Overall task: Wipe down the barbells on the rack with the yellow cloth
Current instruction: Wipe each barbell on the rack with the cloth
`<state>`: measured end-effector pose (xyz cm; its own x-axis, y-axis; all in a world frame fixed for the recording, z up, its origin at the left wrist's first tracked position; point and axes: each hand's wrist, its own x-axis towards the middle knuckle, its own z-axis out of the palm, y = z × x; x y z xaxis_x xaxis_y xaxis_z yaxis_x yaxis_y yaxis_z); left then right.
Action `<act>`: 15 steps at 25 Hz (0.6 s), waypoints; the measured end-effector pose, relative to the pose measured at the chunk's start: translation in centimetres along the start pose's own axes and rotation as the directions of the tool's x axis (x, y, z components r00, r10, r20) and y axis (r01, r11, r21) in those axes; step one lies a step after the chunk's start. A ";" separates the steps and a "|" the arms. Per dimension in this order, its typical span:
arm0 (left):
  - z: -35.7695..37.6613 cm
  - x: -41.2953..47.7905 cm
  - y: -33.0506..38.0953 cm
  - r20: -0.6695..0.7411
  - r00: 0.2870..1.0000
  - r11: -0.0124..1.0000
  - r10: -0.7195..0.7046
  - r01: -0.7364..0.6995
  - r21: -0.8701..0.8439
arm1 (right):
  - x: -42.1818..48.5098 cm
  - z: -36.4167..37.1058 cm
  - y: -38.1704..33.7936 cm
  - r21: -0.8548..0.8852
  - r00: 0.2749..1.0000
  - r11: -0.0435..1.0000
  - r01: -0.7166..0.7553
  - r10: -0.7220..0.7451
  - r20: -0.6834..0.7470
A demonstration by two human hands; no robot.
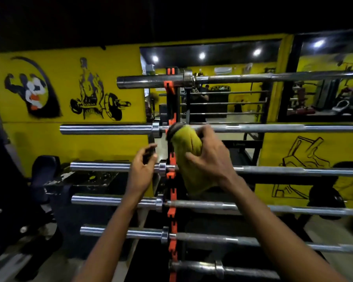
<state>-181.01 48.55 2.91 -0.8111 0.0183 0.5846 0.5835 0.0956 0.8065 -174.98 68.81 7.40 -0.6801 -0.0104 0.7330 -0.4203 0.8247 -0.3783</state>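
Right hand (210,157) grips bunched yellow cloth (189,151), frame centre, before orange rack upright (171,212). Left hand (143,167) just left, fingers curled; whether holding anything: cannot tell.

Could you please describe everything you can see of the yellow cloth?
The yellow cloth looks like soft fabric, bunched into creased folds, with a dark, grubby-looking patch at its top end. That end is up at the second barbell from the top, beside the orange rack hooks; whether it presses on the bar is unclear. The right hand grips its middle with curled fingers, and its loose lower part hangs down in front of the third barbell.
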 end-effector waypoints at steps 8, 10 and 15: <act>-4.4 20.1 2.6 -0.215 0.937 0.879 0.277 -0.156 0.451 | 23.9 -2.3 -1.3 -0.540 0.840 0.824 0.172 -0.409 -0.356; -5.2 23.1 2.9 -0.186 0.935 0.810 0.303 -0.149 0.568 | 27.7 -1.5 -2.4 -0.614 0.838 0.763 0.202 -0.459 -0.295; -6.9 28.2 1.2 -0.047 0.962 0.664 0.269 -0.151 0.732 | 30.7 3.6 -1.3 -0.543 0.954 0.785 0.299 -0.269 0.136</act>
<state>-202.88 42.35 20.93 -0.6211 -0.0030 0.7837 0.4795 0.7895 0.3830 -197.42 65.40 28.36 -0.6169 -0.3086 0.7240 -0.2071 0.9512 0.2289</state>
